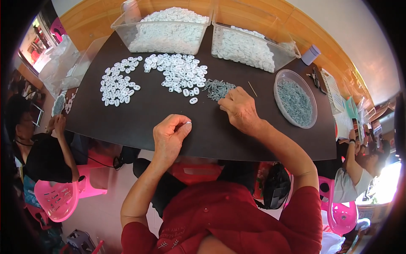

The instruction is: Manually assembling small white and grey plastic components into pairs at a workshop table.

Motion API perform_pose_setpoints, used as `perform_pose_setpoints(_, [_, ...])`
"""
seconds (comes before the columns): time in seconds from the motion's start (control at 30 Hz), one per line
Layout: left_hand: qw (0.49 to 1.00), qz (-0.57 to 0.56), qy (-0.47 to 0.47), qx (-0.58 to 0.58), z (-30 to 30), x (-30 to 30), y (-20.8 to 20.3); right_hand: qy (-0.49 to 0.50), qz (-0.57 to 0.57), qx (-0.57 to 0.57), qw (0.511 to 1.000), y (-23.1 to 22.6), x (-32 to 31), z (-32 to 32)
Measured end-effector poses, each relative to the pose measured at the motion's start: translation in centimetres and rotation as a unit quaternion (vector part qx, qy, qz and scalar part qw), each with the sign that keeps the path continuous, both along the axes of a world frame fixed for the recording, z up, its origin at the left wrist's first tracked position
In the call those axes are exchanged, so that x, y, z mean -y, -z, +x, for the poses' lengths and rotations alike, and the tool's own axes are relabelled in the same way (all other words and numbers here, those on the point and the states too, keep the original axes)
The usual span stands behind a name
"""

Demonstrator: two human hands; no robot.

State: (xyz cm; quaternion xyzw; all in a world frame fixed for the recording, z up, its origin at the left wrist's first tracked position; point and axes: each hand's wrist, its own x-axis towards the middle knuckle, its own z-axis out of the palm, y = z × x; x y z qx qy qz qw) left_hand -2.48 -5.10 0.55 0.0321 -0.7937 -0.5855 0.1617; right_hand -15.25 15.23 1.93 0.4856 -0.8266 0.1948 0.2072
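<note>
Loose white spread: two-holed oval tabs [116, 86] lie scattered on the dark table [131, 131], well apart from both hands; best left undisturbed for now.
Left hand: the left hand [168, 133] has thumb and forefinger clamped on a small white piece [188, 122], mostly hidden, just above the table's near part. A light pinch near its edge should keep its face clear and stop it turning.
White heap: more such tabs [182, 74] lie beyond the left hand, one strayed toward the front; sleeves and wrists should pass clear.
Grey pile: slim grey pins [216, 88] lie beside the white heap. Taking one from the fringe probably avoids a tangle.
Right hand: the right hand [239, 108] is at the pile's near edge, fingertips drawn together; I cannot tell whether they pinch a pin.
Thin stick: the stick [252, 89] lies just beyond that hand, easily knocked.
Round tub: the tub [275, 89] of grey pins stands farther right.
</note>
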Motion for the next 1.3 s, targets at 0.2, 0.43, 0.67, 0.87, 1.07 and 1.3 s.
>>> perform_pose_setpoints(0.2, [0.984, 0.174, -0.019, 0.015, -0.1, -0.1, 1.0, -0.05, -0.09, 0.013, 0.995, 0.6, 5.1, -0.1])
perform_pose_setpoints(0.43, [0.974, 0.227, -0.016, -0.006, 0.2, 0.3, 1.3, -0.07, -0.027, -0.045, 0.996, 0.7, 6.8, -0.2])
perform_pose_setpoints(0.67, [0.97, 0.242, -0.029, -0.017, 0.4, 0.2, 1.1, -0.09, -0.035, -0.031, 0.995, 0.9, 6.1, 1.1])
perform_pose_setpoints(0.87, [0.96, 0.28, -0.02, -0.019, 1.0, -0.3, -0.2, -0.019, -0.198, 0.496, 0.845, -1.3, 5.0, 4.1])
perform_pose_setpoints(1.07, [0.949, 0.31, -0.002, -0.06, 1.7, -2.1, -0.7, -0.04, -0.236, 0.665, 0.707, -1.6, 4.3, 6.1])
perform_pose_setpoints(1.3, [0.94, 0.336, 0.008, -0.055, 2.2, -2.3, -0.5, -0.052, -0.278, 0.704, 0.652, -2.0, 4.1, 8.0])
